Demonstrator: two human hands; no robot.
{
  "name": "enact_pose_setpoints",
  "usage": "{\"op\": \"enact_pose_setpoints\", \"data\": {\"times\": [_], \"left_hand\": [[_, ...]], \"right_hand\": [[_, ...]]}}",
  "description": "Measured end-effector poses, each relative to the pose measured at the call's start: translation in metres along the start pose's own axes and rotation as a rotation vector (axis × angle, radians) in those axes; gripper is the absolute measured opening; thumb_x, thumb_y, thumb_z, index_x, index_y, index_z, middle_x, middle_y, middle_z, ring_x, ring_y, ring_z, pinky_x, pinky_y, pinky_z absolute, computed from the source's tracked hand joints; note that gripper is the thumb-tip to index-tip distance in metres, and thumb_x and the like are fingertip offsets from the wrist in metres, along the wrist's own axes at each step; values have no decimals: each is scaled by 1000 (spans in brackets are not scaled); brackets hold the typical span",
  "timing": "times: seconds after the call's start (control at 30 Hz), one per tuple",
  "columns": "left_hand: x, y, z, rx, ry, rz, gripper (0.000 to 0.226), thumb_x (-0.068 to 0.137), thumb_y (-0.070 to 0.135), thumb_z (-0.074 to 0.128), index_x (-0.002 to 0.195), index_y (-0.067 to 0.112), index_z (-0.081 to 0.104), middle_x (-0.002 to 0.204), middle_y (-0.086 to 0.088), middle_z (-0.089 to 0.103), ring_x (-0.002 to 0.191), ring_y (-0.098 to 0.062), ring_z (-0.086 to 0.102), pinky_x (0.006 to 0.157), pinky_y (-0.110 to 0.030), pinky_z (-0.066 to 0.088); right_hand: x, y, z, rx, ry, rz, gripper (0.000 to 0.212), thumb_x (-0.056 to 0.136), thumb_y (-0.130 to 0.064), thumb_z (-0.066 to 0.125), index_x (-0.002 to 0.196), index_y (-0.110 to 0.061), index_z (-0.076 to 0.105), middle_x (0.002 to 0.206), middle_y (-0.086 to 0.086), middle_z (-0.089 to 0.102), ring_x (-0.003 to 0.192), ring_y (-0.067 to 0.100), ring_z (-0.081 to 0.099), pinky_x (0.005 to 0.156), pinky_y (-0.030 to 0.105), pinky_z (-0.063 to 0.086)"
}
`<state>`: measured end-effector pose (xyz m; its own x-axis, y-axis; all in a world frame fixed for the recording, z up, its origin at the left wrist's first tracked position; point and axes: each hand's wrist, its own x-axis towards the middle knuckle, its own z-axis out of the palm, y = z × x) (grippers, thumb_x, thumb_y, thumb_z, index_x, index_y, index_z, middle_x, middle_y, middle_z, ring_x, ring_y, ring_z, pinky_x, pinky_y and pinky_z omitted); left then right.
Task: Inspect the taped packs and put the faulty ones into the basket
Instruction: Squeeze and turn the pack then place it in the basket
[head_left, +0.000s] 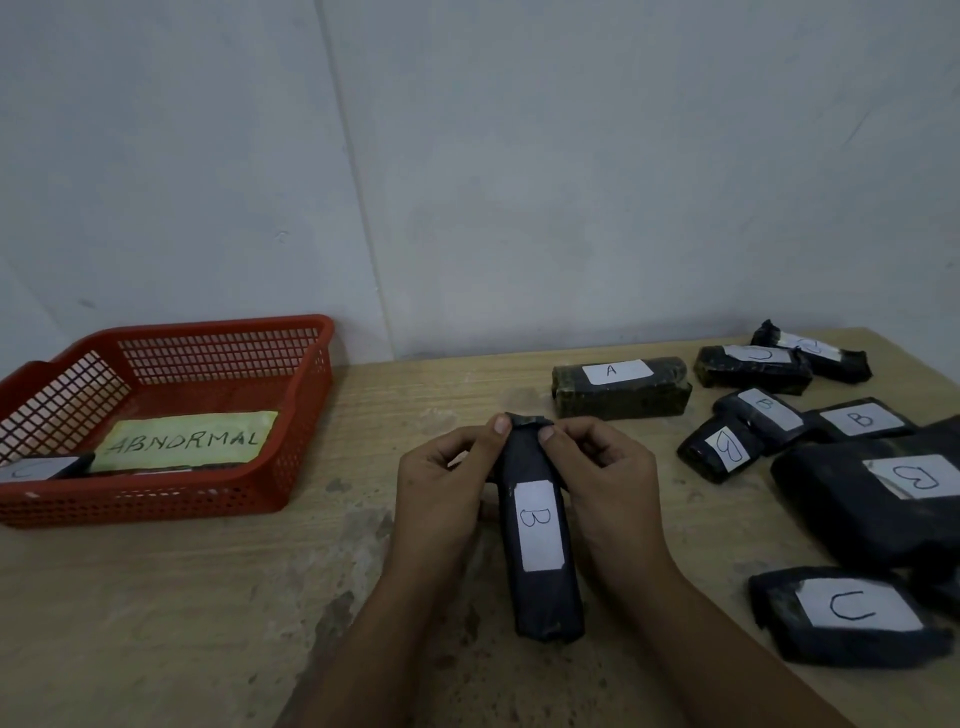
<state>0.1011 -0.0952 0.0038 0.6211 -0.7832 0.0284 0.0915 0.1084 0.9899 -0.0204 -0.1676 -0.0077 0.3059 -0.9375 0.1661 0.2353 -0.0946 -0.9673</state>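
Red basket (306, 415) sitting at far left of wooden table (156, 597), against grey wall (467, 156); bare tabletop lying between basket and hands. Holding "ABNORMAL" card (187, 440) and one dark pack (41, 467) labelled C at its near-left corner. Right of basket: left hand (441, 483) and right hand (602, 483) curling round held pack (540, 545) labelled B, thumbs pinching its far end, near end pointing at camera. Further right of basket: pack A (621, 387) by wall, then cluster of B and C packs (857, 467) running toward table's right edge.
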Motion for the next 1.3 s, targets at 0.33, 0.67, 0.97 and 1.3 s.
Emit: {"op": "enact_pose_setpoints", "data": {"times": [0.33, 0.67, 0.97, 1.3], "left_hand": [[1, 2, 0, -36, 50, 160, 24, 97, 36, 71, 104, 18, 85, 103, -4, 80, 96, -22, 77, 73, -30, 64], [-14, 22, -6, 101, 41, 486, 28, 101, 22, 68, 126, 21, 79, 109, 0, 79, 102, -13, 76, 87, -26, 61], [-20, 3, -7, 88, 45, 344, 31, 99, 12, 76, 127, 23, 80, 115, 4, 79, 109, -19, 78, 96, -38, 65], [-12, -6, 2, 47, 102, 118, 38, 97, 27, 77, 135, 21, 75, 104, 12, 84, 87, -16, 82, 78, -27, 66]], "right_hand": [[-5, -2, 7, -103, 34, -157, 10, 101, -23, 71, 103, -17, 78, 94, 3, 75, 88, 19, 73, 74, 30, 62], [-20, -27, 9, 15, 33, -259, 20, 100, -25, 65, 113, -17, 77, 96, 5, 80, 84, 23, 78, 75, 28, 64], [-14, -20, 5, 83, 2, -51, 7, 97, -11, 76, 104, -9, 77, 99, 6, 81, 94, 22, 80, 83, 31, 66], [0, -5, 4, -15, -47, 28, 29, 91, 2, 78, 113, -16, 71, 100, 0, 79, 95, 17, 76, 80, 23, 62]]}}
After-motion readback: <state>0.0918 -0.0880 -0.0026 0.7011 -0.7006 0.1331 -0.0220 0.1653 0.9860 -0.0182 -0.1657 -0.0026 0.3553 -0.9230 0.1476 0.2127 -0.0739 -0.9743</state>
